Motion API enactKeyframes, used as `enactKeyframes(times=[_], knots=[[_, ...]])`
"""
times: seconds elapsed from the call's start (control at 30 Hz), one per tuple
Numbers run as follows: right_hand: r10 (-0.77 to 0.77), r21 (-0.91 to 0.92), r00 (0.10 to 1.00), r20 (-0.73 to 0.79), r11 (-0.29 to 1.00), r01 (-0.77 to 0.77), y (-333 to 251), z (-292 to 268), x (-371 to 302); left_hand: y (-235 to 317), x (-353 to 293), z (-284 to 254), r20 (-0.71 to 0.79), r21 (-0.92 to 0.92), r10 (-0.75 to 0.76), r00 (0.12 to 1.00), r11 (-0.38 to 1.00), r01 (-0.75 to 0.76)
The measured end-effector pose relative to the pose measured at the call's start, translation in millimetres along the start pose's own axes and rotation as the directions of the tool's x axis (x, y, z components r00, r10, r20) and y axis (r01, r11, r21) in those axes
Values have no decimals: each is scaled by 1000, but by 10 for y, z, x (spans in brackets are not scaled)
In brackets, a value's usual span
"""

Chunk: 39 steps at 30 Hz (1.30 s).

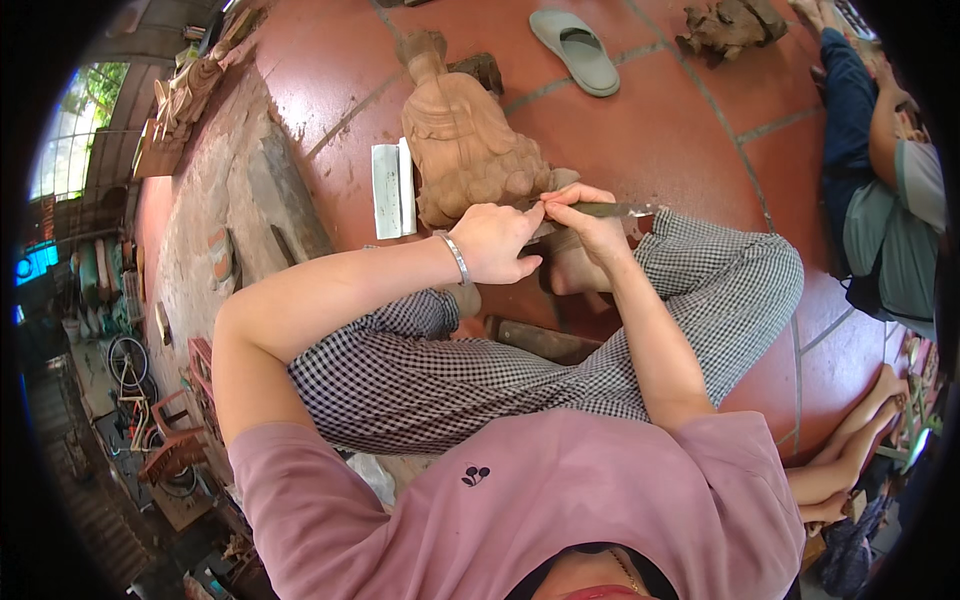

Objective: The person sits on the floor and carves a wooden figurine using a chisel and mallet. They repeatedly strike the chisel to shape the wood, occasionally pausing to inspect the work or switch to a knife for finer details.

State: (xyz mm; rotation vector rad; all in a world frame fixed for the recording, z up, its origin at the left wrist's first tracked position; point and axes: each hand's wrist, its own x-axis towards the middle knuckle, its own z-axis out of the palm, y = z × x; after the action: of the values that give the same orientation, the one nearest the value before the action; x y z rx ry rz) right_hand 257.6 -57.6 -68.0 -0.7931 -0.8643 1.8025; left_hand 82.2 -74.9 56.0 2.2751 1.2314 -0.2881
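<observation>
A carved wooden seated figure (455, 130) lies on the tiled floor in front of me, its broad base toward my hands. Beside that base my left hand (490, 243) is bent over with curled fingers and the thumb sticking out; what it grips, if anything, is hidden. Its fingertips meet those of my right hand (592, 228). A thin, dark, blade-like tool (615, 210) runs out to the right from my right hand's closed fingers; its exact kind is unclear.
White paper-like strips (393, 190) lie left of the figure. Farther off are a grey-green slipper (577, 52) and a rough wood lump (733, 28). A flat dark tool (540, 340) rests by my crossed legs. Another person (890, 210) sits at the right; a large wooden slab (270, 190) lies left.
</observation>
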Motion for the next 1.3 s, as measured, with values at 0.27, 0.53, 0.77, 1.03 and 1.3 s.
enactKeyframes(times=[0.27,0.53,0.77,1.03,1.3], knots=[[-32,67,999,25,997,30,-37,11,56,-40,1,46,-26,-63,-23,999,998,21],[-57,252,998,25,966,48,-70,10,93,117,-57,11,-25,78,-19,999,997,21],[35,144,999,40,989,-40,-127,47,49,65,-35,8,-21,56,1,1000,998,0],[15,-395,999,-47,918,-32,-99,182,108,-26,-83,195,-237,134,237,942,968,-210],[-230,-749,973,27,640,172,-204,369,86,-50,-74,246,-150,359,371,916,884,-299]])
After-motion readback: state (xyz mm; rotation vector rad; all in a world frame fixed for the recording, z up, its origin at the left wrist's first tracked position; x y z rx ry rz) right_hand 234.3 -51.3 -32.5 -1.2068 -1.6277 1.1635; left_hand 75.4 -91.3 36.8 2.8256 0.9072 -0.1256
